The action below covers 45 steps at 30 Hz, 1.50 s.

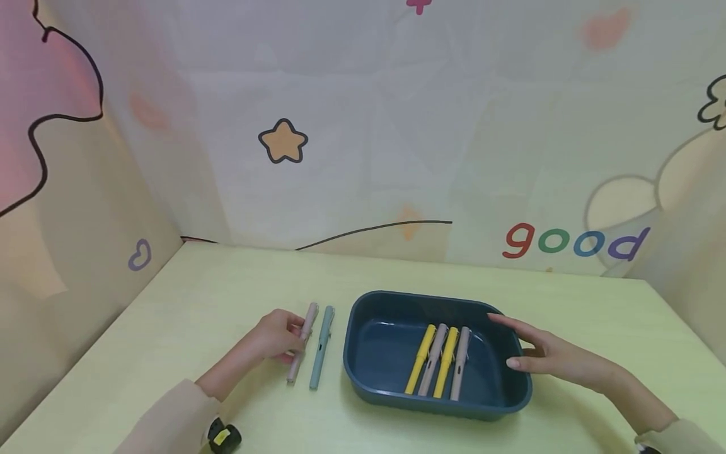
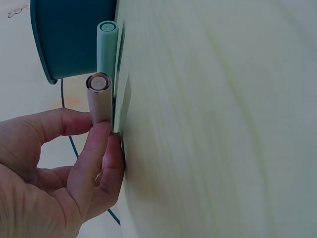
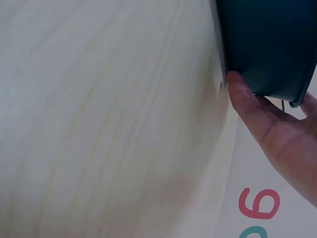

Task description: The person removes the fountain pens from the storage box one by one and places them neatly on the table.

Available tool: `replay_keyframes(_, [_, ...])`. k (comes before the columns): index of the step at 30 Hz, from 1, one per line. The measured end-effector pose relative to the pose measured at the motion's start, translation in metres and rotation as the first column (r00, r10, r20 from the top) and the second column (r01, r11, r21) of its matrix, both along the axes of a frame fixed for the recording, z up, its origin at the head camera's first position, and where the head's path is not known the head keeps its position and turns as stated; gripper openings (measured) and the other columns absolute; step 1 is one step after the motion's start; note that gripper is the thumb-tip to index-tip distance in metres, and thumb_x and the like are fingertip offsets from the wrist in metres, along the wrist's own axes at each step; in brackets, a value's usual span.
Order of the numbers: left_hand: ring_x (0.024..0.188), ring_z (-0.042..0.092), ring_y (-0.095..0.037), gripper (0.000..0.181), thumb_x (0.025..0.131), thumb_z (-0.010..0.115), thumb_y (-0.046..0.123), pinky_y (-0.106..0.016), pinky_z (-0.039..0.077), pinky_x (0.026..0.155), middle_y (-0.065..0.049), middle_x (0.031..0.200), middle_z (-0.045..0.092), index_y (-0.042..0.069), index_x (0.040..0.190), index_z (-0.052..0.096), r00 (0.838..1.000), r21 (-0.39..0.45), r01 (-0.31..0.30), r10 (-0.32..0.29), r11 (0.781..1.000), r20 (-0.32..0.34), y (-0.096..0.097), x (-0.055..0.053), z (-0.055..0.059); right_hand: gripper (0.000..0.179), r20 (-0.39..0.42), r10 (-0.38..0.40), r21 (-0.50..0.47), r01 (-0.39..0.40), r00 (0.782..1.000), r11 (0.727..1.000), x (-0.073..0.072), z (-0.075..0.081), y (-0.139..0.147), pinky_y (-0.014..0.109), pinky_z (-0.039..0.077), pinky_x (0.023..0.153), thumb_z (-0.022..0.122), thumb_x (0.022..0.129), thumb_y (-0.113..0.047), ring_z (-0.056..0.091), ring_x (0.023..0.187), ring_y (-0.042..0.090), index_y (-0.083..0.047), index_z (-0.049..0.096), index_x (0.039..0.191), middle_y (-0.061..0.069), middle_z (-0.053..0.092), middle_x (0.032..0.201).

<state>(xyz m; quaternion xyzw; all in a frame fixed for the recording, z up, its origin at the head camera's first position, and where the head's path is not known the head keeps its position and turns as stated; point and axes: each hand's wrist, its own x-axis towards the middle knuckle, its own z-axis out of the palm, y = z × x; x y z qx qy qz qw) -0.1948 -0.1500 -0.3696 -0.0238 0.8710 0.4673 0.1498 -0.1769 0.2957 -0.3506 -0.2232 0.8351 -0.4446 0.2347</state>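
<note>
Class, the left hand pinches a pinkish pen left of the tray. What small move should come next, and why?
Probably, the left hand should carry the pinkish pen over to the blue tray. It pinches that pen outside the tray, four pens lie side by side inside with room to their left, and the right hand touches the tray's right end.

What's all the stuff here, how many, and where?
Tray: one, dark blue, on the table
Yellow pens: two, yellow, in tray
Teal pen: one, teal, left of tray
Mauve pens: three, mauve, two in tray, one left of teal pen
Table: one, pale yellow, under tray
Backdrop: one, pale with drawings and "good", behind table
Sleeves: two, beige, at lower edge
Wrist devices: two, black, by sleeves
Left hand: one, bare, pinching a mauve pen
Right hand: one, bare, touching tray's right end
</note>
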Motion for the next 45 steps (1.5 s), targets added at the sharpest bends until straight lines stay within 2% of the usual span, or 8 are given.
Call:
replay_keyframes(13, [0.07,0.062,-0.017,0.047,0.076,0.064,-0.005,-0.029,0.054,0.056,-0.011,0.088,0.054,-0.009,0.121,0.05,1.0,-0.03,-0.009,0.009,1.0,0.015,0.001,0.001,0.003,0.065,-0.005,-0.023,0.036,0.023,1.0,0.999,0.001,0.002,-0.001,0.058,0.038,0.091,0.053,0.091,-0.019,0.027,0.122,0.053,-0.017,0.017,0.146,0.028,0.009,0.146])
replay_keyframes(22, [0.067,0.06,-0.016,0.046,0.076,0.064,-0.004,-0.028,0.054,0.055,-0.011,0.088,0.054,-0.01,0.119,0.05,1.0,-0.057,-0.001,0.002,0.998,0.008,0.001,0.004,0.005,0.066,0.012,-0.017,0.011,0.017,1.0,1.0,-0.001,-0.001,0.0,0.059,0.037,0.092,0.052,0.091,-0.018,0.018,0.125,0.055,-0.015,0.016,0.146,0.028,0.005,0.147])
replay_keyframes(28, [0.064,0.058,-0.015,0.048,0.075,0.066,-0.002,-0.026,0.053,0.055,-0.01,0.087,0.054,-0.009,0.12,0.05,1.0,-0.075,0.005,-0.005,0.997,-0.002,0.001,0.006,0.007,0.066,0.011,-0.03,0.023,0.029,0.999,0.999,0.0,0.0,0.001,0.059,0.037,0.092,0.053,0.091,-0.019,0.02,0.125,0.055,-0.016,0.016,0.146,0.028,0.006,0.147])
replay_keyframes(31, [0.066,0.056,-0.016,0.051,0.075,0.066,-0.001,-0.026,0.052,0.054,-0.009,0.088,0.054,-0.007,0.122,0.049,1.0,-0.111,0.018,-0.02,0.994,-0.015,0.0,0.008,0.011,0.067,0.025,-0.042,0.027,0.041,0.999,0.999,0.001,-0.001,0.001,0.059,0.036,0.092,0.053,0.091,-0.02,0.021,0.125,0.054,-0.017,0.016,0.146,0.027,0.005,0.147])
replay_keyframes(35, [0.068,0.054,-0.017,0.053,0.076,0.066,0.003,-0.026,0.05,0.056,-0.008,0.094,0.056,-0.004,0.125,0.049,0.995,-0.171,0.048,-0.062,0.984,-0.078,0.001,0.013,0.019,0.067,0.024,-0.035,0.011,0.034,0.999,0.999,0.002,-0.001,0.002,0.06,0.036,0.092,0.053,0.091,-0.018,0.017,0.125,0.055,-0.017,0.015,0.146,0.028,0.003,0.147])
replay_keyframes(38, [0.075,0.056,-0.017,0.052,0.076,0.068,0.005,-0.027,0.05,0.06,-0.008,0.097,0.058,-0.002,0.125,0.051,0.983,-0.183,0.07,-0.099,0.981,-0.157,0.004,0.017,0.023,0.067,0.013,-0.021,-0.006,0.021,1.0,1.0,0.002,-0.001,0.001,0.06,0.037,0.091,0.052,0.091,-0.017,0.014,0.126,0.057,-0.015,0.014,0.146,0.029,0.001,0.147])
replay_keyframes(41, [0.083,0.056,-0.017,0.05,0.076,0.07,0.005,-0.028,0.05,0.066,-0.008,0.097,0.06,-0.001,0.122,0.054,0.966,-0.16,0.087,-0.122,0.983,-0.226,0.01,0.02,0.026,0.068,0.017,-0.022,-0.009,0.022,1.0,1.0,0.002,-0.001,0.002,0.06,0.037,0.091,0.052,0.091,-0.017,0.013,0.126,0.057,-0.016,0.014,0.146,0.029,0.001,0.147])
replay_keyframes(45, [0.088,0.057,-0.017,0.046,0.076,0.07,0.004,-0.029,0.051,0.072,-0.008,0.099,0.062,0.001,0.12,0.056,0.95,-0.071,0.116,-0.131,0.991,-0.282,0.022,0.023,0.029,0.068,0.031,-0.042,0.007,0.041,0.999,0.999,0.001,-0.002,0.002,0.06,0.036,0.092,0.053,0.091,-0.019,0.015,0.126,0.056,-0.017,0.014,0.146,0.027,0.001,0.147])
